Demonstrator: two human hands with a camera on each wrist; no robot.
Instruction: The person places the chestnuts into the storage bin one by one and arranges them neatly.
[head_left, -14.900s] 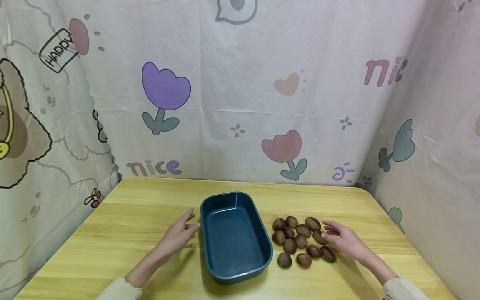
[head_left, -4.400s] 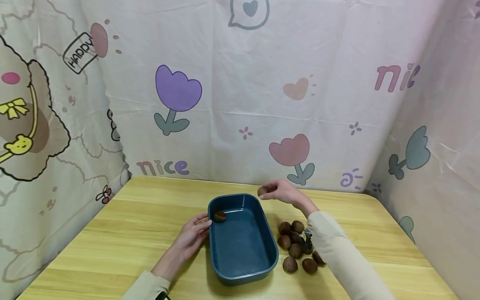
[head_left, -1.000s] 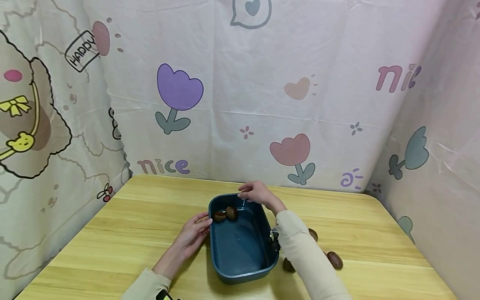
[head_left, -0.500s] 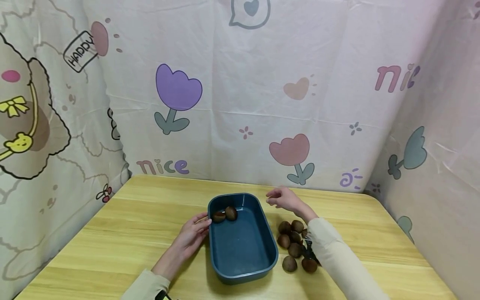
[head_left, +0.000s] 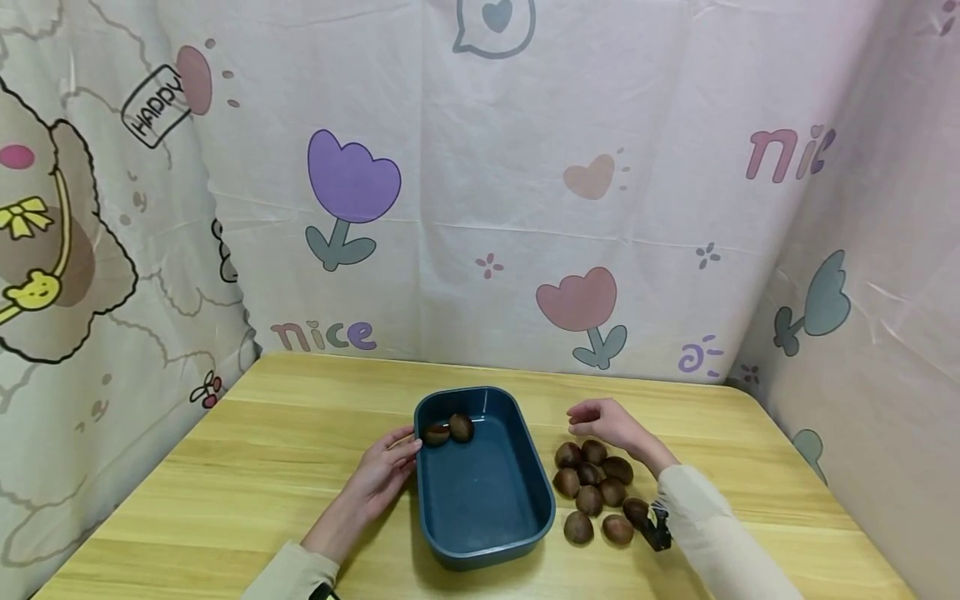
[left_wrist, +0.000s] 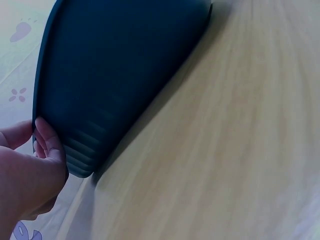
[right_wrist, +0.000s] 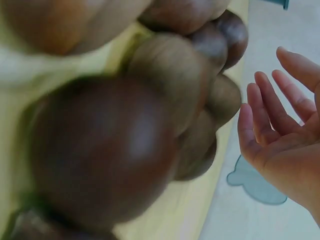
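Observation:
A dark blue rectangular dish (head_left: 480, 500) stands on the table, with two brown chestnuts (head_left: 461, 427) side by side at its far left corner. My left hand (head_left: 382, 475) holds the dish's left side, its thumb and fingers at the rim. The left wrist view shows that hand (left_wrist: 30, 175) against the outer wall of the dish (left_wrist: 115, 65). To the right of the dish lies a loose group of several chestnuts (head_left: 589, 500). Just beyond their far edge hovers my right hand (head_left: 611, 425), fingers relaxed and holding nothing. In the right wrist view its palm (right_wrist: 285, 135) faces the chestnuts (right_wrist: 110, 155).
The wooden table (head_left: 300, 433) reaches back to a printed cloth (head_left: 465, 317) hanging behind and at both sides. A small black device (head_left: 658, 530) sits at the right cuff, close to the nearest chestnuts.
Earlier my right hand carried a chestnut toward the dish; a second one now lies inside. Over the last second that hand has drawn back right to the chestnuts. The left hand stays.

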